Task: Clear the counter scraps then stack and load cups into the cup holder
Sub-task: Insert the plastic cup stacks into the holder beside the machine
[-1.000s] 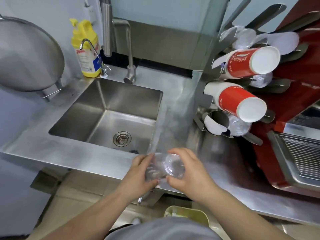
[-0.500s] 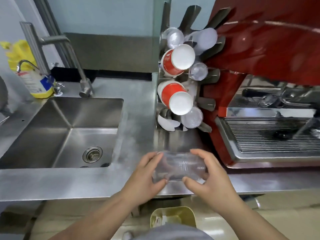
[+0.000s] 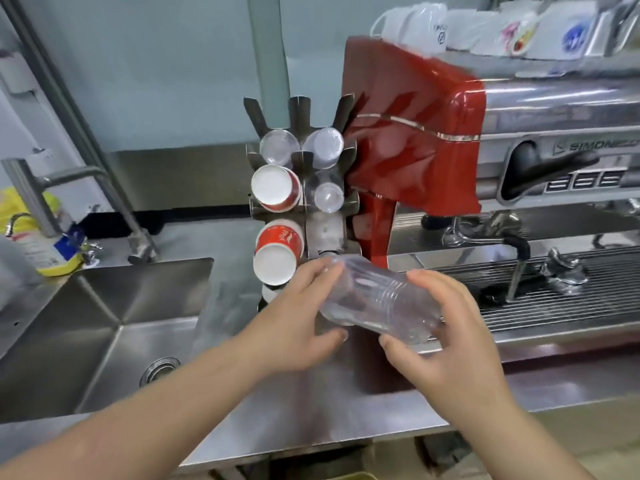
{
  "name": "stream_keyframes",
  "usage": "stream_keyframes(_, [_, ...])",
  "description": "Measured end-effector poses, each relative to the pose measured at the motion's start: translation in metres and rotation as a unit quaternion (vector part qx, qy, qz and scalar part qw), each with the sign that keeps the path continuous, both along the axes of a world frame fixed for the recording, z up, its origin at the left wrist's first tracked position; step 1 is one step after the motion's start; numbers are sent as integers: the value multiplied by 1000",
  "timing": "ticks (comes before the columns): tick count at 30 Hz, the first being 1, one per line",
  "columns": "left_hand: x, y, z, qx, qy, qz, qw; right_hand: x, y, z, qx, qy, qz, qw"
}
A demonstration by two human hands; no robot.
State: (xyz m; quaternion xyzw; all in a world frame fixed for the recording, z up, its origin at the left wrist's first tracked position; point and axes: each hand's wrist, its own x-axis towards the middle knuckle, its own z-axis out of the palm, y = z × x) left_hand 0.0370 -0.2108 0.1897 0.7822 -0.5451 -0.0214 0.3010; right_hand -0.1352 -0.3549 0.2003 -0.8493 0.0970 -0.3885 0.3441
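Observation:
A stack of clear plastic cups [image 3: 377, 303] lies sideways in the air between both hands, its narrow end pointing up-left at the metal cup holder [image 3: 302, 161]. My left hand [image 3: 298, 323] grips the narrow end and my right hand [image 3: 440, 337] grips the wide rim end. The holder stands at the back of the steel counter [image 3: 311, 410]. Its left slots hold two stacks of red paper cups [image 3: 277, 251], and its upper slots hold clear cups [image 3: 325, 188]. The stack's tip sits just below the holder's empty right-hand slot.
A red espresso machine [image 3: 415, 140] with a steel drip tray [image 3: 554, 292] stands right of the holder, white mugs [image 3: 485, 26] on top. A sink [image 3: 104, 334] with a tap [image 3: 76, 199] lies to the left, a yellow soap bottle [image 3: 38, 237] behind it.
Both hands have lifted the clear cup stack from the counter's front edge up and towards the holder. My view has swung right, bringing the espresso machine in.

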Motion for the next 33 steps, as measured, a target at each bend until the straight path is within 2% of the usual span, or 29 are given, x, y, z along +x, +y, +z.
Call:
stream_keyframes(5, [-4,-16,43,5,-54,-9,998,1,-13,16,-54,-81,-2,995])
stream_keyframes(12, [36,-30,97,98,-160,-26,982,26,-12,24,-81,-134,9,988])
stream_keyframes(16, [64,-35,117,134,-232,-52,962,49,-6,30,-80,-133,4,988])
stream_keyframes(21, [100,-63,143,175,-268,-103,942,80,-5,42,-68,-125,-35,989])
stream_keyframes(27, [148,-99,161,206,-294,-173,917,121,-4,50,-66,-108,-112,986])
stream_keyframes(33, [188,-131,152,230,-266,-214,912,157,-10,47,-27,-60,-143,988])
